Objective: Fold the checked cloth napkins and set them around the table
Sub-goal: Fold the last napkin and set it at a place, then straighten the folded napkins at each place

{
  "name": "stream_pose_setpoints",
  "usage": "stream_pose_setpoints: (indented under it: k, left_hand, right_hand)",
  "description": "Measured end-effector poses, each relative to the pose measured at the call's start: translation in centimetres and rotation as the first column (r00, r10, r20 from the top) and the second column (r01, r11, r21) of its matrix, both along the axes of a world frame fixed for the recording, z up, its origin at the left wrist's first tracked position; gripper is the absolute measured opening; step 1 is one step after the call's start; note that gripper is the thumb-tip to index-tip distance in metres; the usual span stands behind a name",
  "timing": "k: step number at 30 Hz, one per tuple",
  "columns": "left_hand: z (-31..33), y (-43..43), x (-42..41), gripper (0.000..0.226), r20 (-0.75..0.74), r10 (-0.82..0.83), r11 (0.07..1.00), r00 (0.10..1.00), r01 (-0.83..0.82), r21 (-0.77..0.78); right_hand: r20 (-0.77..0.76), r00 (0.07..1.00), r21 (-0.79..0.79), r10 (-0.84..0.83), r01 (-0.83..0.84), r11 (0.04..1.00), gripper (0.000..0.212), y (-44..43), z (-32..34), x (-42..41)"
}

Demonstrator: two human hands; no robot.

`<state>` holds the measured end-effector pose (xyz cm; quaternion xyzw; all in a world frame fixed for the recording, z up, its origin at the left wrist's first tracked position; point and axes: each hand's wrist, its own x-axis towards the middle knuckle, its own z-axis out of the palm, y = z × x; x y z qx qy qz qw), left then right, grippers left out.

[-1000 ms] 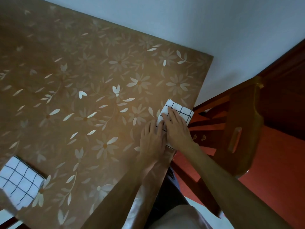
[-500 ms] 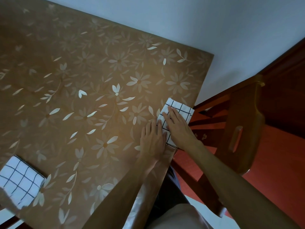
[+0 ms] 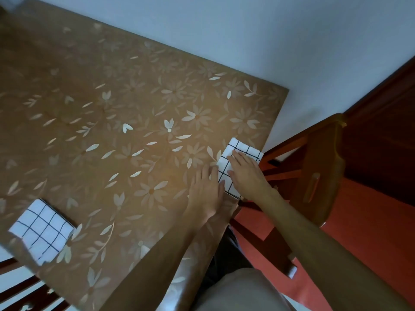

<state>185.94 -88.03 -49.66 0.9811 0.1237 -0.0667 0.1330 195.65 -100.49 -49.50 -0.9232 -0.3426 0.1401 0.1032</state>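
Two hands lay with grip spread flat, the right hand [image 3: 247, 176] on a folded checked napkin [image 3: 245, 149] at the edge of the table [image 3: 112, 113], the left hand [image 3: 205, 194] just beside it; soft, light cloth, probably best pinched at a corner.

head cam | worn on head | looks forward-down, tilted | close over table [image 3: 139, 122] corner | single view

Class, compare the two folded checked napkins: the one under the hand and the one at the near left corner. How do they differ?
The right napkin lies partly under the flat right hand; the left napkin lies untouched, in full view. The right napkin sits by the table's right edge, the left napkin at its near corner. Both are folded, white with dark checks.
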Motion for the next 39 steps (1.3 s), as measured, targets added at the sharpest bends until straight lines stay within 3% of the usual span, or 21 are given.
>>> stream_pose_setpoints:
  k: [8,12,19,26,39]
  left_hand:
    - [6.3,3.1,-1.9,0.043,-0.025,0.121,0.989,0.992,-0.118,0.092]
    - [9.8,4.4,-4.0,0.042,-0.019,0.155,0.978,0.988,-0.15,0.145]
    - [16.7,6.5,-6.8,0.044,-0.01,0.205,0.954,0.979,-0.198,0.225]
    - [22.3,6.0,-9.8,0.036,0.115,0.315,0.938,0.942,-0.327,0.115]
    - [27.3,-2.0,-20.5,0.039,0.219,0.411,0.908,0.885,-0.42,-0.008]
  right_hand:
    - [-0.004,0.999,0.032,0.048,-0.048,0.998,0.046,0.9,6.6,-0.4]
    - [0.068,0.994,0.022,0.09,-0.092,0.996,0.029,1.5,10.2,-1.6]
    - [0.049,0.987,0.15,0.156,-0.161,0.976,0.039,2.6,16.6,-3.8]
    - [0.075,0.978,0.223,0.195,-0.207,0.952,0.029,1.6,22.3,-6.0]
    - [0.15,0.966,0.386,0.212,-0.254,0.887,0.036,-6.3,29.2,-15.2]
